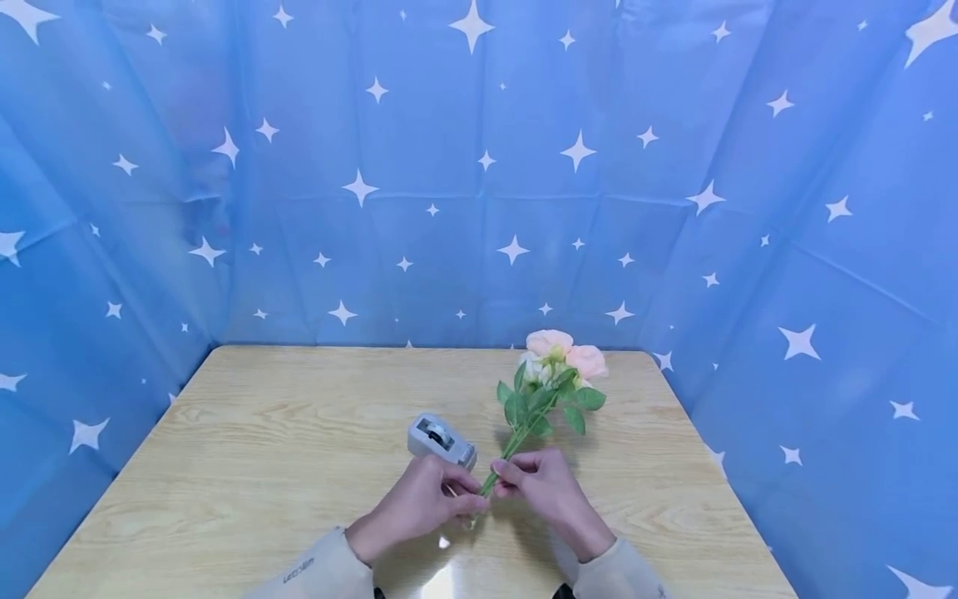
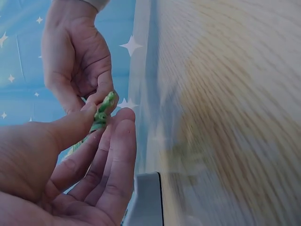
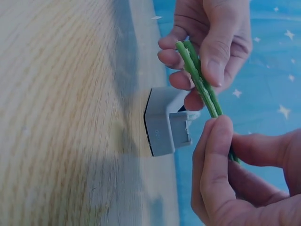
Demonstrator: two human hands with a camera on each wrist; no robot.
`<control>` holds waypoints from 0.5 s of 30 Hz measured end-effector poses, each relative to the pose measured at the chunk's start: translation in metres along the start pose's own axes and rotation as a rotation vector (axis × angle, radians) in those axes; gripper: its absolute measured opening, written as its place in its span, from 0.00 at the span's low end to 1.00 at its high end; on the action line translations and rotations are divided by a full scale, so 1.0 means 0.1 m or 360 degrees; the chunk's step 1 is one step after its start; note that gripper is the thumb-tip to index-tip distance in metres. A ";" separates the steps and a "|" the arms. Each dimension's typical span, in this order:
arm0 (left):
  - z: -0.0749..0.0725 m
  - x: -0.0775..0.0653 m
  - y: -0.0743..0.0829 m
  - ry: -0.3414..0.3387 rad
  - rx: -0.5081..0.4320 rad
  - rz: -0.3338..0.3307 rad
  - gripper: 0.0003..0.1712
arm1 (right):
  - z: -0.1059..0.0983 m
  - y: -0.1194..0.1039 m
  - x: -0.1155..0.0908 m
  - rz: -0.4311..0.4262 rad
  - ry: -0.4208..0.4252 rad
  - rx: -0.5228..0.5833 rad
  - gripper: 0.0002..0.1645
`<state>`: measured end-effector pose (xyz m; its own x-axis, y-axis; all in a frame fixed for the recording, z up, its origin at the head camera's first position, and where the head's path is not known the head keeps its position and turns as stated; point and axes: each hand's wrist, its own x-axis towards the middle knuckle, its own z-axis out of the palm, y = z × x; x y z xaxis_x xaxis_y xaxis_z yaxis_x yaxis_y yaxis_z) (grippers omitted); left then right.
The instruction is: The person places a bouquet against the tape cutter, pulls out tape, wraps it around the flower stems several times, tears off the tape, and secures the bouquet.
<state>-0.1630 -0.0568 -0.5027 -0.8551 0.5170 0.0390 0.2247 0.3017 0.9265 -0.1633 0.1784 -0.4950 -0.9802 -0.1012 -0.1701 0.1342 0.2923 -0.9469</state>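
A bunch of flowers (image 1: 557, 366) with pale pink and white blooms slants up and right over the table, its green stems (image 3: 202, 84) bundled together. My right hand (image 1: 546, 491) pinches the stems between thumb and fingers, nearer the blooms. Lower down, my left hand (image 1: 430, 499) holds the stems near their cut ends, thumb on one side and fingers on the other. In the left wrist view the stem tips (image 2: 106, 108) poke out past the left thumb. Just beyond the left hand stands a grey tape dispenser (image 1: 441, 438), with a roll inside.
The hands are over the front part of a wood-grain table (image 1: 262, 449). Blue cloth (image 1: 419, 225) with white stars hangs behind the table and along both sides. Light glares off the table's front edge.
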 end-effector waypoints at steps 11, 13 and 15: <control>-0.08 0.04 -0.10 -0.0100 -0.0296 -0.0160 0.11 | -0.04 0.00 0.04 0.0016 -0.0057 0.0047 0.16; -0.07 0.05 -0.11 -0.0116 -0.0360 -0.0207 0.12 | -0.05 0.01 0.05 0.0015 -0.0068 0.0047 0.16; -0.05 0.07 -0.11 -0.0143 -0.0426 -0.0252 0.14 | -0.06 0.02 0.05 0.0010 -0.0083 0.0048 0.17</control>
<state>-0.1735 -0.0609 -0.5106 -0.8221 0.5530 -0.1356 -0.0487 0.1690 0.9844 -0.1690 0.1838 -0.4964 -0.9706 -0.1490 -0.1891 0.1451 0.2645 -0.9534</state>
